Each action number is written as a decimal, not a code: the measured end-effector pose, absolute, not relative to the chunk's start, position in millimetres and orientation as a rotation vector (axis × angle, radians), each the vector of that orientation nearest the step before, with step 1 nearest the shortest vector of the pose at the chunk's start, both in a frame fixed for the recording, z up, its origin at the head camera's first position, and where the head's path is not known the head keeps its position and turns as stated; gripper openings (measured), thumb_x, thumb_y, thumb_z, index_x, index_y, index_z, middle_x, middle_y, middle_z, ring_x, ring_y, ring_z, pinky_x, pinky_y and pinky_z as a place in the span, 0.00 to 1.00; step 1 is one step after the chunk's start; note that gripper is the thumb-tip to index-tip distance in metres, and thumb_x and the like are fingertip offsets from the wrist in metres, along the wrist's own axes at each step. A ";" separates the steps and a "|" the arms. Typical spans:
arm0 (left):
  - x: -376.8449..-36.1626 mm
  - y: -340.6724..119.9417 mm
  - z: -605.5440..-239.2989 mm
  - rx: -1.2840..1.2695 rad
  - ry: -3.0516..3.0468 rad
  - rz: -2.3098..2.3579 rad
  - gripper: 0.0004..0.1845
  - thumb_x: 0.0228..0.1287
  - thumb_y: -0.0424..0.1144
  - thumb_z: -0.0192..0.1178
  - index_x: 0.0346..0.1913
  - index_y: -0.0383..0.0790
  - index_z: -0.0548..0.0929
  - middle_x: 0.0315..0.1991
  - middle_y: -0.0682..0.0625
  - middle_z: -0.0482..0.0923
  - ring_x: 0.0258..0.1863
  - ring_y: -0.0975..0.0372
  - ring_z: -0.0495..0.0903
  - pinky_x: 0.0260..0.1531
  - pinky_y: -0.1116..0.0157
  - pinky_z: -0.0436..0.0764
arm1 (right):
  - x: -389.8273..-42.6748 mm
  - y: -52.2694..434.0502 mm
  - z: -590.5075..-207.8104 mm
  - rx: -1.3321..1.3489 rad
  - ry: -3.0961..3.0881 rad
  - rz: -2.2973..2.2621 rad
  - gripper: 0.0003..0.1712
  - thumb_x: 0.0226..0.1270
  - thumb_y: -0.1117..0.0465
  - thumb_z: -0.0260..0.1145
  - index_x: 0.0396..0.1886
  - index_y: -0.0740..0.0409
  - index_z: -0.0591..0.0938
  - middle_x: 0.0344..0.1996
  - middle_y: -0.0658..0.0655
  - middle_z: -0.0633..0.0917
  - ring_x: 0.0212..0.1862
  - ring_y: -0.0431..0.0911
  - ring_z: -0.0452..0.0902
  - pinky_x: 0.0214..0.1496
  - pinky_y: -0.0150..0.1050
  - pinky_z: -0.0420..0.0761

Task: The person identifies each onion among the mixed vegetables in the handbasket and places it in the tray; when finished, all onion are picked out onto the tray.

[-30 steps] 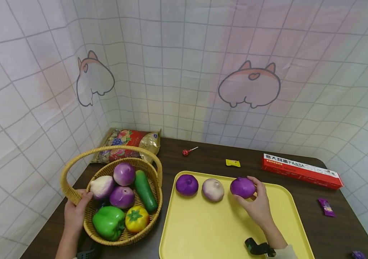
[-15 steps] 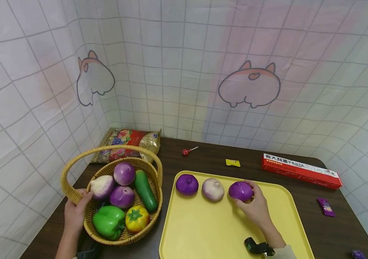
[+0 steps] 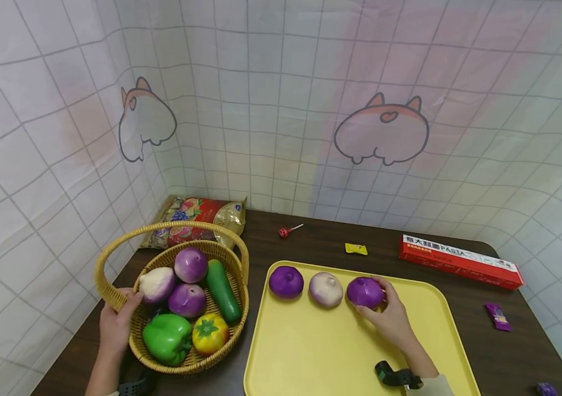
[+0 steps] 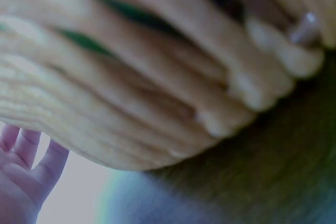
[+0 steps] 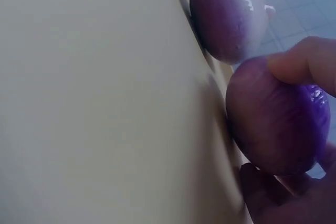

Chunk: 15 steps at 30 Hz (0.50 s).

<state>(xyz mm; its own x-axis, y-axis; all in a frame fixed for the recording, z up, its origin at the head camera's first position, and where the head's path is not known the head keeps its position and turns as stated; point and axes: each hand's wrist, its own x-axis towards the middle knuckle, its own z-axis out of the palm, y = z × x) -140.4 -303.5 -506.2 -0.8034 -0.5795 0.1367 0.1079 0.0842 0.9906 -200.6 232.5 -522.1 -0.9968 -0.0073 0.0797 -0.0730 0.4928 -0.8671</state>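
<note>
My right hand (image 3: 391, 318) grips a shiny purple onion (image 3: 364, 292) between thumb and fingers, at the back of the yellow tray (image 3: 306, 352). To its left, a white-and-purple onion (image 3: 325, 290) and another dark purple onion (image 3: 286, 282) complete a row. In the right wrist view the thumb presses on the held onion (image 5: 278, 119), close over the tray surface. My left hand (image 3: 116, 324) holds the wicker basket (image 3: 233, 341) where its handle meets the rim. Inside lie several onions (image 3: 190, 265), a green bell pepper (image 3: 167, 338), a cucumber (image 3: 224, 291) and a yellow-red tomato (image 3: 210, 334).
Behind the basket lies a red-and-gold snack bag (image 3: 197, 217). A lollipop (image 3: 285, 232), a yellow wrapped candy (image 3: 356, 249) and a red pasta box (image 3: 459, 262) lie beyond the tray. Purple wrapped candies (image 3: 498, 317) are at the right. Cloth-covered walls (image 3: 281, 110) enclose the table.
My right hand has brought the purple onion slightly left and down, nearer to the white-and-purple one. The left hand and basket stay nearly in place.
</note>
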 end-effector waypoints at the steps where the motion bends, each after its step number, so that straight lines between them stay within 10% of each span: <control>1: -140.3 -303.5 -506.4 0.466 -1.865 -1.769 0.07 0.66 0.28 0.59 0.31 0.37 0.73 0.25 0.56 0.69 0.24 0.65 0.66 0.26 0.71 0.66 | -200.3 233.2 -521.8 0.075 -2.665 1.550 0.48 0.53 0.63 0.76 0.70 0.59 0.59 0.65 0.66 0.67 0.63 0.60 0.68 0.63 0.55 0.68; 15: -140.3 -304.1 -506.0 0.459 -1.866 -1.781 0.07 0.66 0.28 0.58 0.31 0.35 0.72 0.23 0.55 0.67 0.22 0.65 0.65 0.23 0.70 0.65 | -199.2 235.7 -524.0 0.183 -2.628 1.592 0.53 0.49 0.67 0.79 0.72 0.59 0.59 0.64 0.65 0.68 0.61 0.58 0.72 0.53 0.22 0.68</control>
